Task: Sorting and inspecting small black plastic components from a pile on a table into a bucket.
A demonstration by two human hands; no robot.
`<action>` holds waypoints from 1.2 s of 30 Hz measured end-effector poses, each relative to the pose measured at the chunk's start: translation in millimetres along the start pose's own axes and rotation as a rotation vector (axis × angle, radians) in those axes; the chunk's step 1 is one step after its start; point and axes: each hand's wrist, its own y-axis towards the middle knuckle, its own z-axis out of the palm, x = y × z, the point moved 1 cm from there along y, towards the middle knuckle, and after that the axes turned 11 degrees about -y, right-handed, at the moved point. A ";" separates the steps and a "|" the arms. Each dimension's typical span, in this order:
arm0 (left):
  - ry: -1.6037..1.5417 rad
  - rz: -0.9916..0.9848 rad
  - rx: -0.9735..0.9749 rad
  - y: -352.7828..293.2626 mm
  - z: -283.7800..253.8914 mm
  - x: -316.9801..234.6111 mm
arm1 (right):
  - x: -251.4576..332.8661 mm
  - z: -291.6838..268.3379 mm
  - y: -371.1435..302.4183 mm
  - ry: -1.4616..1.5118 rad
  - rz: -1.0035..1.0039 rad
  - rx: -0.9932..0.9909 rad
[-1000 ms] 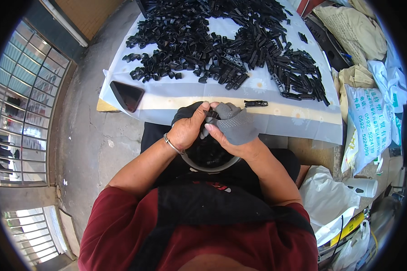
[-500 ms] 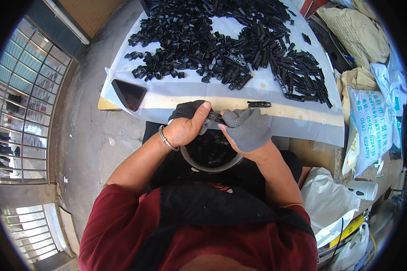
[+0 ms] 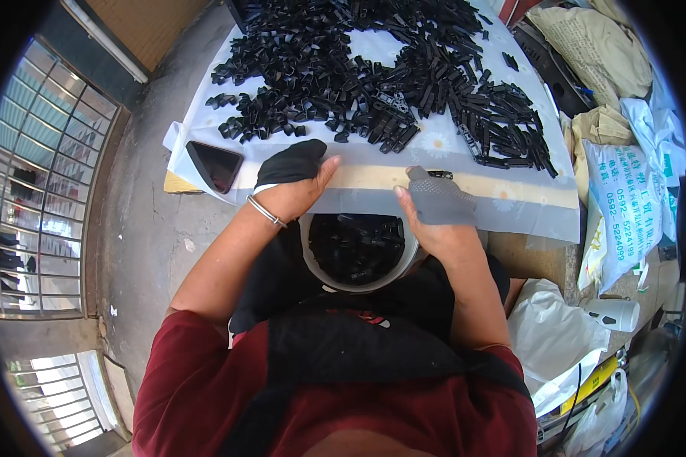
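Note:
My left hand (image 3: pixel 293 179), in a black fingerless glove, is over the table's front edge with its thumb apart from the fingers and nothing visible in it. Across from it, my right hand (image 3: pixel 438 206) wears a grey dotted glove. Its thumb stands away from the fingers, which are partly hidden. A small black plastic clip-like part (image 3: pixel 440 174) lies on the cloth just beyond the right fingers, partly covered by them. Below and between my hands, a round pale bucket (image 3: pixel 413 247) in my lap holds many black plastic parts (image 3: pixel 356 247).
A large pile of short curved black pieces (image 3: pixel 282 84) covers the table's far left, with long narrow black pieces (image 3: pixel 503 122) to the right. A dark phone (image 3: pixel 215 165) lies at the near left corner. Sacks (image 3: pixel 621 206) and a white plastic bag (image 3: pixel 552 335) crowd the right side.
My hands, earlier together over the bucket on a black part, have moved apart. The left went up and left, the right toward the lone part on the cloth. The held part is gone from them.

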 end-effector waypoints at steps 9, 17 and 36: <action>0.039 0.221 -0.191 41.8 39.0 12.9 | -8.8 4.1 17.3 -0.309 -0.072 -0.063; -0.276 0.044 0.071 7.6 20.0 -3.5 | -1.4 16.1 8.8 0.132 -0.254 -0.222; -1.154 -0.229 0.124 -37.4 15.1 -22.1 | 12.8 15.3 -4.7 0.189 -0.337 -0.174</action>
